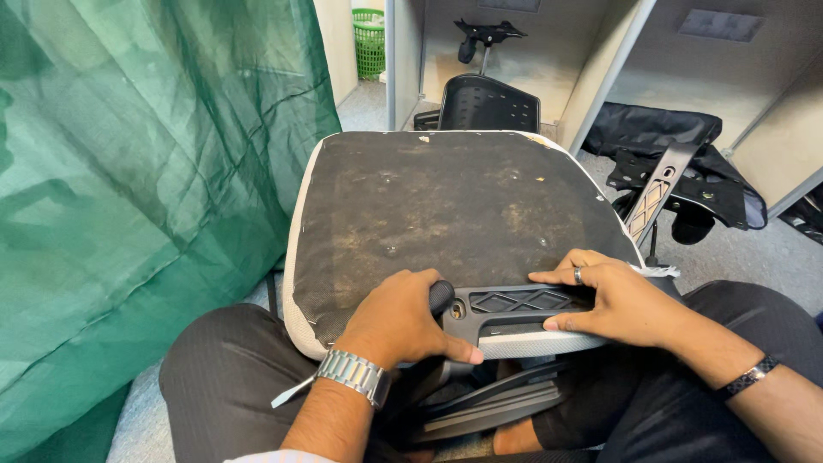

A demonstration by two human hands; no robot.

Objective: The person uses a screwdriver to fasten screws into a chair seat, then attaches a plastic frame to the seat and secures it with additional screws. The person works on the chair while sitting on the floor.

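Office cubicle, grey carpet (737, 249), beige partition panels behind. Green mesh curtain (129, 171) hangs along the left. Person seated low, dark trousers.

Head view:
- Chair seat (446, 206) lies upside down across the lap, near edge tipped toward the body. Dusty black underside fabric faces up, pale grey upholstery wraps the rim.
- Black plastic bracket (514, 302) with lattice cut-outs sits on the seat's near edge, between the two hands.
- Left hand (399, 321), steel watch (353, 375) on the wrist, is clenched around a black handle (441, 296), thumb pointing right along the rim. The handle's tip is hidden; it meets the bracket's left end, beside a round hole.
- Right hand (613, 300), ring on one finger, lies flat, fingers stretched out and pressing the bracket's right end. Not gripping anything.
- Loose chair parts further back: perforated black backrest (489, 103), a ribbed arm piece (651, 197) leaning on dark padded parts. Green basket (369, 39) far back.

Judgement: work is at the bracket's left fixing point, one hand driving, the other bracing. What it calls for is a steady press from the right hand so the bracket stays square, and the seat kept from rocking on the knees.
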